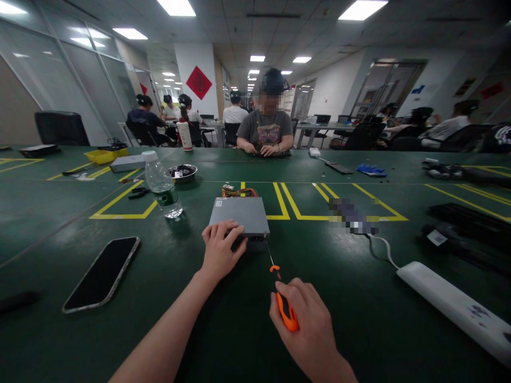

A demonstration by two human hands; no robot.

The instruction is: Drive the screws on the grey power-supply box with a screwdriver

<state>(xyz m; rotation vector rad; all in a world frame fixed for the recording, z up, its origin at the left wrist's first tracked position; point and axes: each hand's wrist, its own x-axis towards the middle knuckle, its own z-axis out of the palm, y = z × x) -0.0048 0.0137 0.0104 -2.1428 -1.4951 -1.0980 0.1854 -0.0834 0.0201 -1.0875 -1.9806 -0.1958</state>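
A grey metal computer power supply (241,211) lies flat on the green table, a bundle of coloured wires (239,191) coming out behind it. My left hand (221,247) grips its near left part, fingers over the top edge and thumb at the front face. In my right hand (305,314) is an orange and black screwdriver (286,308), its handle wrapped by the fingers. The thin shaft points up and away, and its tip meets the near right corner of the power supply. Whether a screw sits under the tip is too small to tell.
Left of the power supply stand a water bottle (163,186) and a metal bowl (183,173); a phone (101,274) lies nearer. A white power strip (451,306) with a cable is at right. Across the table (179,324) sits a person (265,127).
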